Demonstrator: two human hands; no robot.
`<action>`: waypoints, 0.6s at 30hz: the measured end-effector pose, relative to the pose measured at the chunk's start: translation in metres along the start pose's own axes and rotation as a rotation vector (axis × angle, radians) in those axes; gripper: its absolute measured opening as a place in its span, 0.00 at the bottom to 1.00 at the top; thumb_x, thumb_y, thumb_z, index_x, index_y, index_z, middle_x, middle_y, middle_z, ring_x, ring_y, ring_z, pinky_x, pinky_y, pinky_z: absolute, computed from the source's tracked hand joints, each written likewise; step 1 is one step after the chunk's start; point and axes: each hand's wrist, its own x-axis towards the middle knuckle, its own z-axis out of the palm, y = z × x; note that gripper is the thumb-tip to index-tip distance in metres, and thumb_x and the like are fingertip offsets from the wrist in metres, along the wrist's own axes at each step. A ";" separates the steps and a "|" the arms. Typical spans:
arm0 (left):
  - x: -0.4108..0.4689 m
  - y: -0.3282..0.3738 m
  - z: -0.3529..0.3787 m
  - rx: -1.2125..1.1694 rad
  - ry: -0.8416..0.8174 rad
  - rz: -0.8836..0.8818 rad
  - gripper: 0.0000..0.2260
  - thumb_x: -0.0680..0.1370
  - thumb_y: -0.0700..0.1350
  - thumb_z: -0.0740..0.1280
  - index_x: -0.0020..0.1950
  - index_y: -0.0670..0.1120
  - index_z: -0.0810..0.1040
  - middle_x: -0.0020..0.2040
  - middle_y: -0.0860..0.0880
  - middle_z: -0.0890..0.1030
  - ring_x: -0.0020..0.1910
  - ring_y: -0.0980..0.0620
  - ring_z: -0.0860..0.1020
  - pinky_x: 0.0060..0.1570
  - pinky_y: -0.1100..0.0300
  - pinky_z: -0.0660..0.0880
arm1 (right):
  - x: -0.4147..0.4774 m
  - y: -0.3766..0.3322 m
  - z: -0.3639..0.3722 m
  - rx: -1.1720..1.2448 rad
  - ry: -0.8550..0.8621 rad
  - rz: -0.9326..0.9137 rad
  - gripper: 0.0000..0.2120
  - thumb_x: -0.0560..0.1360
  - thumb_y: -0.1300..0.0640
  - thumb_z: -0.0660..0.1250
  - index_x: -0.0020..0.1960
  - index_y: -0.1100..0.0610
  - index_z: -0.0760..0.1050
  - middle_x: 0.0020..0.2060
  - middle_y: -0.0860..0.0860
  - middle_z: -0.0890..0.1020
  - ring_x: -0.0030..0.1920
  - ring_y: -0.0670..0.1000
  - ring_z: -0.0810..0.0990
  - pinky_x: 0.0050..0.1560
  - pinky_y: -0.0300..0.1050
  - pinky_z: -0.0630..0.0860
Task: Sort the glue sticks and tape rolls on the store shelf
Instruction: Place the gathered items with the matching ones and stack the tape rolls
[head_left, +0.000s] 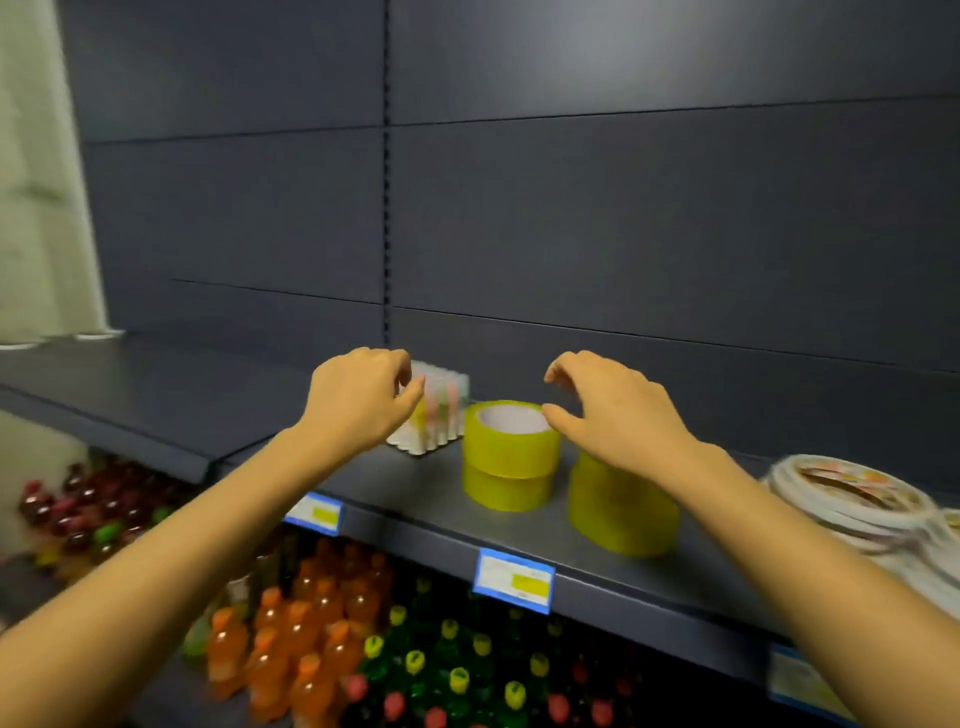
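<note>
A block of glue sticks (439, 415) with pale pink, green and white bodies stands upright on the dark grey shelf (405, 483). To its right are two stacks of yellow tape rolls, one (509, 457) in the middle and one (621, 512) partly hidden under my right wrist. My left hand (363, 400) hovers in front of the glue sticks with loosely curled fingers, holding nothing. Held over the middle tape stack, my right hand (608, 410) has its fingers spread and bent, and its thumb is close to the top roll's rim.
Round white packages (852, 499) are piled at the shelf's right end. Price tags (511, 579) hang on the shelf's front edge. On the lower shelf stand orange drink bottles (296, 639) and green ones (452, 670). The shelf's left part (156, 395) is bare.
</note>
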 end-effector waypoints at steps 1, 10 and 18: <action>-0.008 -0.020 -0.005 0.026 -0.006 -0.036 0.12 0.78 0.53 0.59 0.45 0.46 0.76 0.45 0.48 0.82 0.47 0.47 0.78 0.36 0.59 0.65 | 0.010 -0.017 0.009 0.021 -0.015 -0.030 0.15 0.76 0.47 0.62 0.62 0.48 0.69 0.59 0.46 0.75 0.60 0.52 0.73 0.53 0.48 0.72; -0.084 -0.210 -0.064 0.200 -0.042 -0.283 0.13 0.78 0.55 0.59 0.48 0.47 0.76 0.48 0.49 0.82 0.48 0.47 0.79 0.38 0.58 0.67 | 0.086 -0.191 0.088 0.155 -0.158 -0.294 0.16 0.77 0.47 0.61 0.62 0.52 0.70 0.60 0.49 0.75 0.59 0.53 0.75 0.55 0.49 0.73; -0.130 -0.368 -0.097 0.318 -0.104 -0.349 0.13 0.78 0.55 0.59 0.45 0.47 0.75 0.46 0.49 0.81 0.47 0.47 0.79 0.39 0.56 0.71 | 0.138 -0.357 0.167 0.277 -0.228 -0.315 0.15 0.77 0.46 0.60 0.62 0.48 0.70 0.60 0.45 0.75 0.58 0.50 0.75 0.49 0.45 0.69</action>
